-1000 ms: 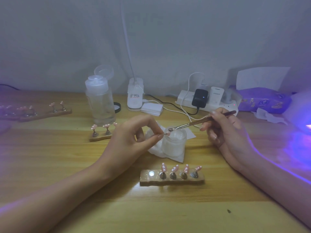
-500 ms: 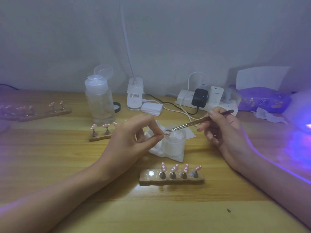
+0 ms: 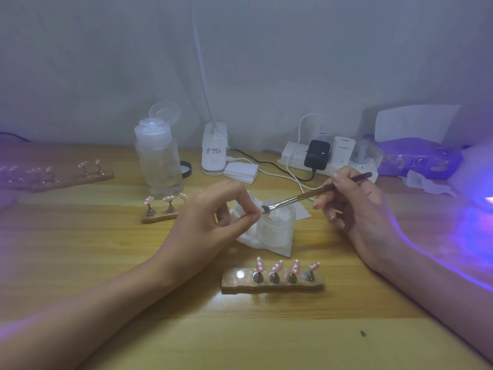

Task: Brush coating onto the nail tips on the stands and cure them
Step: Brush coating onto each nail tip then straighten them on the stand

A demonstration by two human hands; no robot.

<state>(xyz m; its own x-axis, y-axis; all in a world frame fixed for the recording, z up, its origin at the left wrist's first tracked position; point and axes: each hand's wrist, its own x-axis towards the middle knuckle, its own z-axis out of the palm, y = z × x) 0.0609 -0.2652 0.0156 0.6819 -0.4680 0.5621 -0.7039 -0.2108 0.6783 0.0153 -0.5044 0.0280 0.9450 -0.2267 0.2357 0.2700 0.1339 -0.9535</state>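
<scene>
My left hand (image 3: 208, 222) pinches a small pink nail tip (image 3: 264, 212) between thumb and forefinger, just over the rim of a frosted jar (image 3: 277, 228). My right hand (image 3: 354, 206) grips a thin brush (image 3: 314, 194), whose bristles touch that nail tip. In front of the jar lies a wooden stand (image 3: 272, 285) with several pink nail tips on metal pegs; its leftmost magnet spot (image 3: 240, 274) is bare. A second stand (image 3: 160, 212) with pink tips sits behind my left hand.
A clear pump bottle (image 3: 158, 158) stands at the back left, a white lamp base (image 3: 214, 148) and a power strip (image 3: 325, 158) behind. More stands (image 3: 53, 177) lie far left. A purple-glowing curing lamp (image 3: 480, 182) is at the right edge, a purple wipes pack (image 3: 416, 156) beside it.
The brush tip has slid slightly left along the nail tip held by my left hand. Both hands otherwise stay in place.
</scene>
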